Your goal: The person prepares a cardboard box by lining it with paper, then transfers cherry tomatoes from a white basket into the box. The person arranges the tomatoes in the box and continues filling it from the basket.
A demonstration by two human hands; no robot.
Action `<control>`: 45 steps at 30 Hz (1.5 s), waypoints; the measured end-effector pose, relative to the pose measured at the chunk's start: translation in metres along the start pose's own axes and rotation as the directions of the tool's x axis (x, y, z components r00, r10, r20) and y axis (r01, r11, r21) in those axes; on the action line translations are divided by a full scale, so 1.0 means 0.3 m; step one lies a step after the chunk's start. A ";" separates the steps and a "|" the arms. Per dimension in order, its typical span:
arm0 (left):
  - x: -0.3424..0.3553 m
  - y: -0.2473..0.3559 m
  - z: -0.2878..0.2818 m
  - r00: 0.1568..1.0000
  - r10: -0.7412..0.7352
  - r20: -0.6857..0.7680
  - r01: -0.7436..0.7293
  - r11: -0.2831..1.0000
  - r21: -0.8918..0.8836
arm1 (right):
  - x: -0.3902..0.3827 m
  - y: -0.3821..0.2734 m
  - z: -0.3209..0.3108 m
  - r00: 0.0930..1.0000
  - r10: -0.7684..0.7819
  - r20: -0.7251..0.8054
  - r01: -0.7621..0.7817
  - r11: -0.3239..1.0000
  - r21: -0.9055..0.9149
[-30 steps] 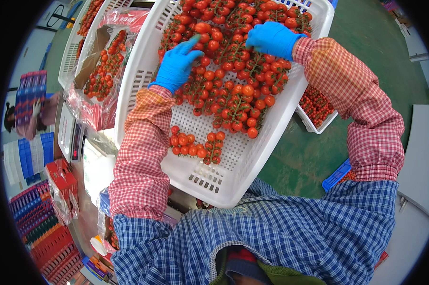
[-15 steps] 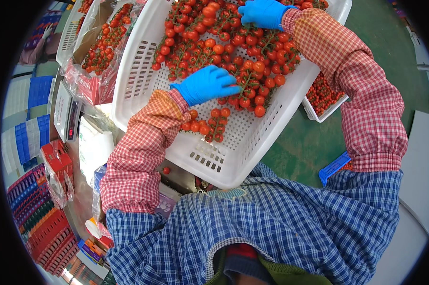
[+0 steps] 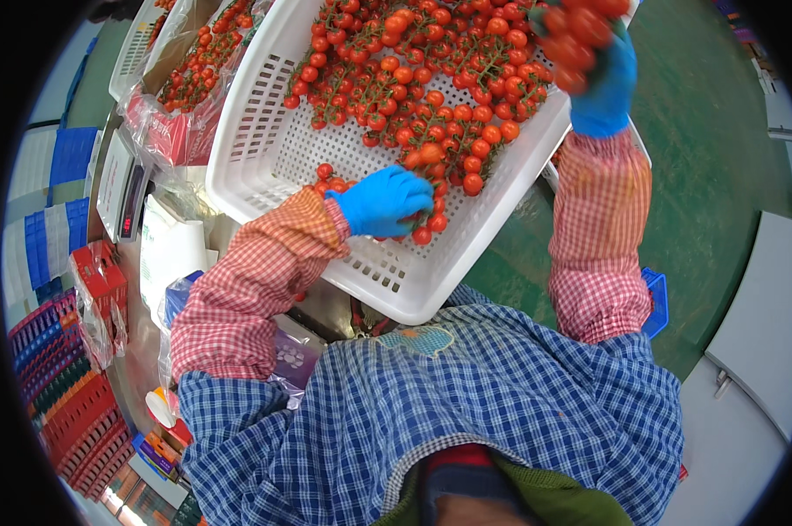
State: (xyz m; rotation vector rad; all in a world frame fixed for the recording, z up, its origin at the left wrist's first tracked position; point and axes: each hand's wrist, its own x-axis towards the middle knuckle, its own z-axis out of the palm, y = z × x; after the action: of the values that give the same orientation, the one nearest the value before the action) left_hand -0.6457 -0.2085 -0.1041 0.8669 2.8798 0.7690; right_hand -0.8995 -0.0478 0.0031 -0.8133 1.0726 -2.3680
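Observation:
A white perforated plastic crate [image 3: 494, 215] stands before me, with many bunches of red cherry tomatoes on green stems [image 3: 431, 70] in its far part. My right hand [image 3: 608, 92], in a blue glove, is raised over the crate's right rim. It grips a bunch of cherry tomatoes [image 3: 580, 39], blurred by motion. My left hand [image 3: 383, 202], also blue-gloved, is low in the near part of the crate. Its fingers curl down round a small bunch of cherry tomatoes [image 3: 429, 230]; the fingertips are partly hidden. More tomatoes [image 3: 326, 180] lie beside that wrist.
Left of the crate is a plastic-lined box of tomatoes [image 3: 198, 74]. Nearer stand a scale [image 3: 122, 188] with a lit display, a white bag [image 3: 172, 259] and a red box [image 3: 102, 285]. A blue basket [image 3: 656, 302] lies right of me above the green floor [image 3: 694, 202].
My right hand has come up and rightward out of the crate with a tomato bunch in it. My left hand has moved nearer to me and closed over the small bunch.

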 end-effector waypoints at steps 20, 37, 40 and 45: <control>0.174 -0.182 -0.046 0.995 -0.059 0.078 0.019 0.897 0.441 | -0.464 -0.123 -0.063 0.989 0.060 -0.132 -0.021 0.961 0.276; -0.041 -0.012 -0.223 0.911 -0.373 -0.178 0.043 0.514 -0.857 | -0.506 -0.087 0.133 0.920 0.346 -0.183 -0.332 0.937 0.105; -0.223 0.092 -0.220 0.814 -0.579 -0.037 -0.256 -0.301 -0.918 | -0.503 -0.016 0.288 0.930 0.364 0.050 -0.367 0.921 0.131; -0.444 0.307 -0.196 0.884 -0.259 -0.389 -0.456 -0.659 -0.598 | -0.559 -0.009 0.614 0.920 0.313 0.235 -0.333 0.941 0.052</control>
State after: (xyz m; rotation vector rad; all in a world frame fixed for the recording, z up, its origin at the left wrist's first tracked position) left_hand -0.4966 -0.2385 -0.0231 0.4946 0.2402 3.0113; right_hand -0.6542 -0.0476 0.0469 -0.7803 0.9187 -1.9807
